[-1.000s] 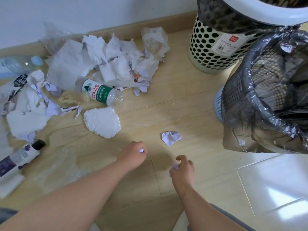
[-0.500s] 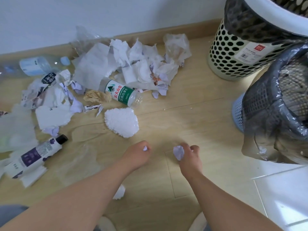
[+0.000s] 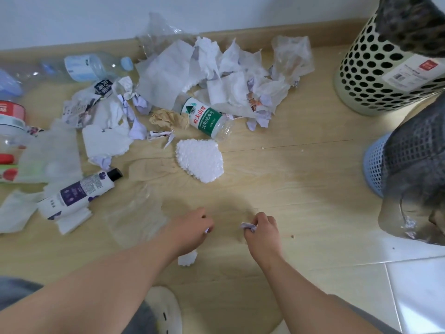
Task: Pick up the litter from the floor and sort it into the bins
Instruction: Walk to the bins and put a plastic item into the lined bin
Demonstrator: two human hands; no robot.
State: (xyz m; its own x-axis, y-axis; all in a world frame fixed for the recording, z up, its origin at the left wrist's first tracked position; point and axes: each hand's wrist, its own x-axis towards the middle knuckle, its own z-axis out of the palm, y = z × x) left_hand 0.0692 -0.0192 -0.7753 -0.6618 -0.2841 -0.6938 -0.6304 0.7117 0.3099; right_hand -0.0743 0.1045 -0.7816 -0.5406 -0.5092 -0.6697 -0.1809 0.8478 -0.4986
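Observation:
My right hand [image 3: 262, 231] grips a crumpled scrap of pale purple paper [image 3: 248, 226] low over the wooden floor. My left hand [image 3: 192, 227] is curled around a small paper scrap [image 3: 206, 230] that peeks out at its fingers. A white crumpled bit [image 3: 187, 258] lies on the floor just under my left wrist. A blue mesh bin [image 3: 375, 165] lined with a dark bag stands at the right. Behind it is a cream perforated bin [image 3: 375, 75].
Litter is heaped along the wall: torn white paper [image 3: 216, 75], a green-label bottle [image 3: 204, 119], a foam piece [image 3: 199, 160], a purple-label tube [image 3: 79, 191], a clear bottle [image 3: 91, 67], jars at the far left [image 3: 9, 121]. My slipper [image 3: 166, 312] is at the bottom.
My right hand has taken hold of the purple paper scrap from the floor and pulled it nearer. The view has shifted left, showing more litter. My left hand stays closed on its scrap.

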